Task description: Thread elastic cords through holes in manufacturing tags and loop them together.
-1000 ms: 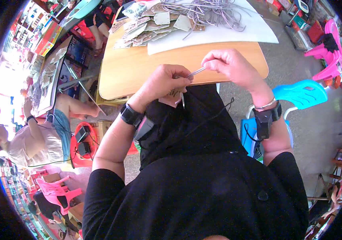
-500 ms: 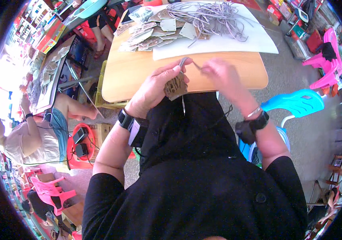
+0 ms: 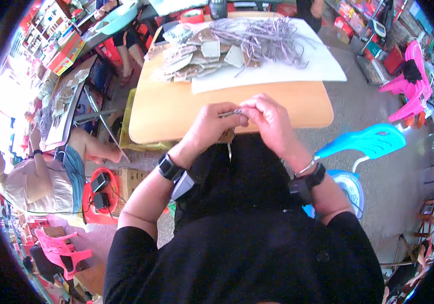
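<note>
Cluttered stalls and bright plastic chairs ring your seat, with a blue chair point(image 3: 364, 144) at your right and a pink chair point(image 3: 409, 83) further off. You sit at the near edge of a wooden table point(image 3: 166, 114). On its far half lies a white sheet point(image 3: 323, 68), and on that a heap of grey-lilac cords point(image 3: 267, 35). Just left of the heap, a spread of flat card tags point(image 3: 196, 55) in grey and brown overlaps the sheet's edge and spills onto the bare wood.

Your hands meet over the table's near rim, knuckle to knuckle. Your left hand point(image 3: 209, 126) pinches one end of a thin grey cord point(image 3: 231, 113) between thumb and fingertips. Your right hand point(image 3: 267, 119) closes over its other end, fingers curled down. The cord itself is small and partly hidden by your fingers, so what shows of it is a short strip bridging the two hands; a brown tag seems to hang beneath them, though you cannot see it clearly.

You wear a dark watch point(image 3: 169, 167) on your left wrist. At your far left, another person point(image 3: 39, 182) in a light top sits low beside a red stool point(image 3: 100, 200).
</note>
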Demonstrator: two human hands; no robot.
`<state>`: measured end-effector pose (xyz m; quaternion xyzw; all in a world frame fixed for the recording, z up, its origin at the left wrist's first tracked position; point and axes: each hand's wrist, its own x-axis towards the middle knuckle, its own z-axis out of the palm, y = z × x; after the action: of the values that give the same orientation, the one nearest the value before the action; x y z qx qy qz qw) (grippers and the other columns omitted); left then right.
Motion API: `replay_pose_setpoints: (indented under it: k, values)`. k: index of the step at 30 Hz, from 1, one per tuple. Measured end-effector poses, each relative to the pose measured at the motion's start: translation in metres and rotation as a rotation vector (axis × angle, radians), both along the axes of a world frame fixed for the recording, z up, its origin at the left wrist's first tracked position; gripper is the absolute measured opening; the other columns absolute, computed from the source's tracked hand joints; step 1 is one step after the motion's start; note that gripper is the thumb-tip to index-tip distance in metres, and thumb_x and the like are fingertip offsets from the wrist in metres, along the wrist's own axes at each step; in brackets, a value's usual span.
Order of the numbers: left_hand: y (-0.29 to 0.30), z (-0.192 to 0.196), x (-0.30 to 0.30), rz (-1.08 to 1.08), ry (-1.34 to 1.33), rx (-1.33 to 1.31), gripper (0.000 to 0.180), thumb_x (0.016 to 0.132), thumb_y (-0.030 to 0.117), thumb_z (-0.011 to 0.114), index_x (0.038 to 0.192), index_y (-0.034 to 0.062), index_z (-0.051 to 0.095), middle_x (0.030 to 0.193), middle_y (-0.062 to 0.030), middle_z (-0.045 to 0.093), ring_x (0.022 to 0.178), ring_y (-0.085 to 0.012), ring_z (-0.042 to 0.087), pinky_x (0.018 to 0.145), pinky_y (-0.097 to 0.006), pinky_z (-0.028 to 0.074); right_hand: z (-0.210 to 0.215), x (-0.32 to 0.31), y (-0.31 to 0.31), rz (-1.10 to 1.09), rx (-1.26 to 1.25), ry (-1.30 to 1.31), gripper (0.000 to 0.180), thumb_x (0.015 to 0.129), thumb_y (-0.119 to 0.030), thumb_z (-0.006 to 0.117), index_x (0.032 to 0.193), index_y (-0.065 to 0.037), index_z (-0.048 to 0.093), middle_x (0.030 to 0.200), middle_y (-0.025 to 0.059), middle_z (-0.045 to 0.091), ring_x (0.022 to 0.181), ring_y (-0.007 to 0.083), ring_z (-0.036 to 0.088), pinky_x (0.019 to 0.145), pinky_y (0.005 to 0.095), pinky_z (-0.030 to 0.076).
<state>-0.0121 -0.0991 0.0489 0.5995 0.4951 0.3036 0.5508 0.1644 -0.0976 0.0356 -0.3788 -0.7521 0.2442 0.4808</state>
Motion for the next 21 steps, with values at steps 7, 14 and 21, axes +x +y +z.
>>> replay_pose_setpoints:
  k: [7,14,21]
  values:
    - [-0.001,-0.007,0.006,0.112,0.187,0.453,0.019,0.081,0.016,0.066,0.094,0.0029,0.066,0.074,0.0002,0.061,0.063,-0.005,0.053,0.056,-0.021,0.044,-0.002,-0.007,-0.009,-0.036,0.036,0.021,0.009,0.085,-0.006,0.058,0.09,0.0,0.054,0.08,0.015,0.056,0.074,0.0326,0.058,0.066,0.0375,0.046]
    - [-0.001,0.015,0.001,0.03,-0.241,-0.147,0.017,0.08,0.015,0.063,0.09,0.0005,0.064,0.075,-0.0013,0.062,0.063,-0.0085,0.057,0.054,-0.024,0.046,0.006,0.0,-0.002,0.054,-0.28,0.267,0.006,0.088,-0.007,0.058,0.092,-0.001,0.057,0.077,0.0048,0.058,0.068,0.0127,0.053,0.062,0.0262,0.044]
    - [-0.002,0.004,0.008,0.172,-0.275,-0.015,0.014,0.082,0.01,0.062,0.093,0.0012,0.064,0.078,-0.0016,0.061,0.071,-0.0074,0.056,0.066,-0.021,0.043,-0.008,-0.007,-0.003,-0.006,-0.239,0.254,0.005,0.09,-0.004,0.055,0.094,-0.003,0.058,0.077,-0.0011,0.057,0.069,0.0047,0.05,0.063,0.0208,0.043]
